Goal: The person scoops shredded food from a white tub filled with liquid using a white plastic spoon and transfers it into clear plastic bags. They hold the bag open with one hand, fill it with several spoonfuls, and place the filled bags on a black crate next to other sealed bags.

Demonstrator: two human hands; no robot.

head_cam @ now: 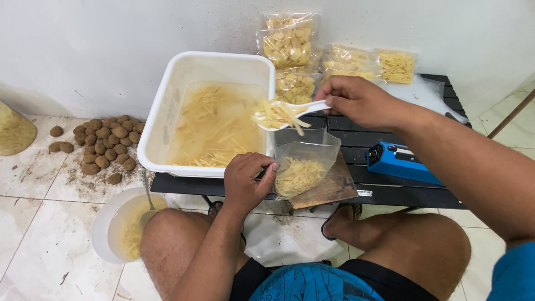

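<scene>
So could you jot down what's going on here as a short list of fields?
left hand: holds open the clear bag, partly filled with potato strips
right hand: holds a white scoop loaded with strips above the bag
tub: white, strips soaking in water
table: dark slats, blue sealer, filled bags at the wall
floor: heap of brown potatoes, bucket

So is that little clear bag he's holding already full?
Not full: the clear bag holds cut potato strips only in its lower part, mouth open under the loaded white scoop.
</scene>
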